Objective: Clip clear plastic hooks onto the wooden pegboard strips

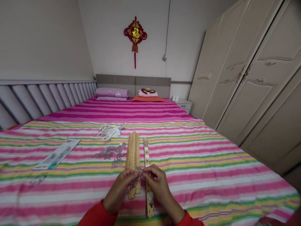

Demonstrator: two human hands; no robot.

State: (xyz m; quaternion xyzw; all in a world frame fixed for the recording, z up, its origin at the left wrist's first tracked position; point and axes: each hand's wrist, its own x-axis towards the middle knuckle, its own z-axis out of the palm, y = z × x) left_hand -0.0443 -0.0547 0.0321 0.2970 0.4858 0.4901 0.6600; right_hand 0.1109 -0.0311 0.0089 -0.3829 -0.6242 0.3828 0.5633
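Observation:
My left hand (122, 185) and my right hand (158, 181) meet at the front middle, fingertips pinched together. Between them is a small clear plastic piece (139, 169), perhaps a little bag; fingers hide most of it. Beneath my left hand lie several pale wooden strips (132, 150) with rows of small holes, side by side. Partly covered by my right hand, a single wooden strip (146, 147) carries white patches with dark antler-like shapes. Left of the strips sit crumpled clear plastic packets (110, 152), some with small parts inside.
A striped bedspread (202, 175) covers the bed. Flat packages (107, 131) lie farther back. To the left are a long flat package (58, 155) and thin looped wires (38, 179). A white bed rail (47, 94) runs along the left, a wardrobe (244, 81) along the right.

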